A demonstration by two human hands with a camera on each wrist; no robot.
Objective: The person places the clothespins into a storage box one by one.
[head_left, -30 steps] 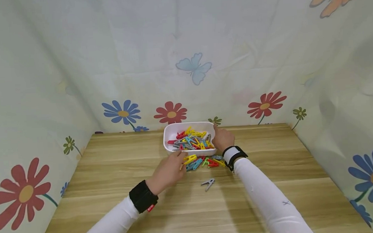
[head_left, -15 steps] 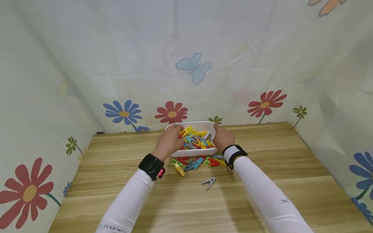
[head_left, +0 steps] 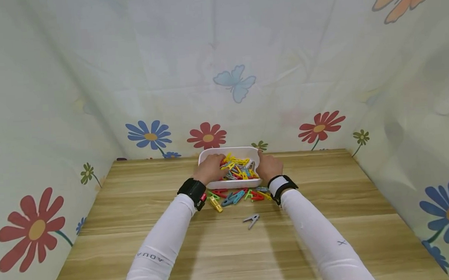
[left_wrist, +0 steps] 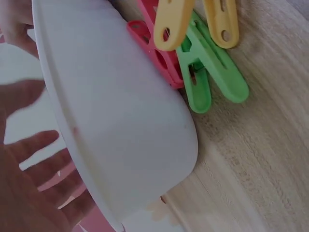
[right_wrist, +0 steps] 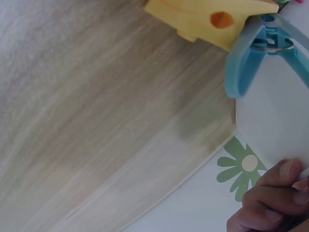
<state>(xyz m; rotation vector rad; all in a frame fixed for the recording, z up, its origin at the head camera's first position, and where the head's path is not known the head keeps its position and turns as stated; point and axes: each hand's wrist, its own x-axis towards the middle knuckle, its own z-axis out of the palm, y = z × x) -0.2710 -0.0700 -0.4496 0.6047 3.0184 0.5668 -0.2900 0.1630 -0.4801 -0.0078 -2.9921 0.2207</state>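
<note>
A white plastic tub [head_left: 234,184] stands at the back of the table, holding many-coloured clothespins [head_left: 238,168]. My right hand [head_left: 269,167] grips its right end; in the right wrist view the curled fingers [right_wrist: 263,203] lie against the wall. Over the left part of the tub reaches my left hand [head_left: 210,169], covering that corner. The left wrist view shows its fingers [left_wrist: 53,164] apart and fairly straight beside the rim, with no clothespin between them. A row of loose clothespins, among them a yellow clothespin [head_left: 216,204] and a blue clothespin [head_left: 239,196], lies before the tub.
A lone grey clothespin [head_left: 252,220] lies nearer the front of the wooden table [head_left: 237,256]. Flower-printed cloth [head_left: 282,91] hangs right behind the tub and along both sides.
My left hand has moved from the loose clothespins in front up into the tub, then slightly right. A yellow clothespin formerly by that hand shows on the table. The right hand stays put.
</note>
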